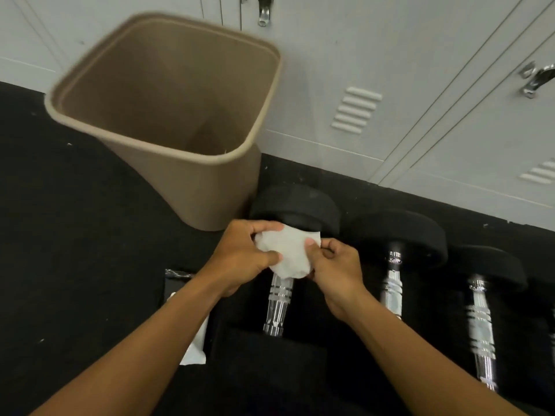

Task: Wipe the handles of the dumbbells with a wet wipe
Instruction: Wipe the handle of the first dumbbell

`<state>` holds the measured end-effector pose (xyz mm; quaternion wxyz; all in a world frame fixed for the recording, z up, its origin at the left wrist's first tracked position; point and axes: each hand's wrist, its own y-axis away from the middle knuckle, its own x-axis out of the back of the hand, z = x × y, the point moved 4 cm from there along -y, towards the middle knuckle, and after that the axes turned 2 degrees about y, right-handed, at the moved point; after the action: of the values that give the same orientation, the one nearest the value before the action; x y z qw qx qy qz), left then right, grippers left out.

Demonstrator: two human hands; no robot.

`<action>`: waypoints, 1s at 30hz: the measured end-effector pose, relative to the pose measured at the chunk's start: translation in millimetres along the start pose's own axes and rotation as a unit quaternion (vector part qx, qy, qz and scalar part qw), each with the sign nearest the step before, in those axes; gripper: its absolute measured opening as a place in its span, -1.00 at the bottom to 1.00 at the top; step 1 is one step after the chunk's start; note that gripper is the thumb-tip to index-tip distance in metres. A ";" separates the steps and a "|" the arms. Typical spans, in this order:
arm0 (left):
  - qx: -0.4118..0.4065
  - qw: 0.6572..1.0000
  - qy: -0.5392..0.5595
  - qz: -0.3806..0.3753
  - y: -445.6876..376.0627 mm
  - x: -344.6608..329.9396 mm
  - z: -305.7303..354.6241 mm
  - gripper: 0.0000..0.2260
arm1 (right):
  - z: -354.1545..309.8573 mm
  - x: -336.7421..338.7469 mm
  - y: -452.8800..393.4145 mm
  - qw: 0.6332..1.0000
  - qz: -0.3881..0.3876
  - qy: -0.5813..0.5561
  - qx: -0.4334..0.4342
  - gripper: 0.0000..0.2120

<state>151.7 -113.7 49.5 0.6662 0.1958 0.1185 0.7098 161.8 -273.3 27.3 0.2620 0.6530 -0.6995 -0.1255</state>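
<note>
Floor: black, speckled, spanning the near and left of the scene.

Lockers: pale grey metal doors with louvred vents and chrome latches, along the far side.

Waste bin: tan plastic, rectangular, open top, standing on the floor at far left, just beside the left dumbbell's far head; nothing shows inside it.

Dumbbells, three, lying side by side on the floor with black heads and chrome handles running near to far: left dumbbell, middle dumbbell, right dumbbell.

Left hand: fingers curled round the left edge of the wipe, thumb pressed on its front.

Right hand: thumb and forefinger pinching the wipe's right edge.

Wet wipe: white, crumpled, held between both hands above the far end of the left dumbbell's handle; contact with the handle cannot be told.

Wipe packet: dark, with white material at its near end, on the floor left of the left dumbbell, partly hidden by the left forearm.
</note>
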 end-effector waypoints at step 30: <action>0.009 0.990 -0.016 0.142 126.6 17.7 -68.0 -0.29 | -33.8 -23.6 21.0 0.790 -0.074 0.501 0.344 -0.70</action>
<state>7.5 -100.5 45.0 0.5586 0.2278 0.0848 0.7930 162.1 -242.2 61.5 0.3239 0.7207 -0.4167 0.4496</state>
